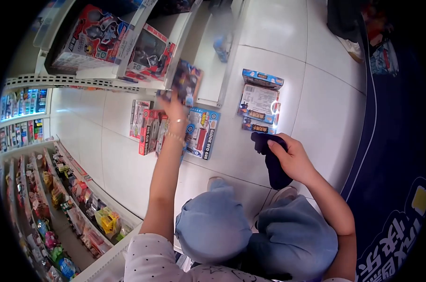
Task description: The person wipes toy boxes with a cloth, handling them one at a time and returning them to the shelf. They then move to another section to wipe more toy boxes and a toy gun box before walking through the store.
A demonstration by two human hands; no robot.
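Observation:
My left hand (pixel 174 109) reaches up to the low shelf, blurred by motion, its fingers closed at the lower end of a dark toy box (pixel 192 84) with orange and blue edges. My right hand (pixel 292 157) pinches a bunched dark navy cloth (pixel 275 164), which hangs down beside my knee. Just beyond the cloth, several blue toy boxes (pixel 260 99) sit on the floor. Under my left forearm lie a blue-edged toy gun box (pixel 203 134) and a red toy gun box (pixel 149 133).
White shelving (pixel 208 56) stands ahead, with large red toy boxes (pixel 94 37) on its upper level. At lower left, shelf rows hold small packaged goods (pixel 107 221). A dark blue printed panel (pixel 387 188) runs along the right. Part of another person's dark clothing (pixel 343 21) shows at top right.

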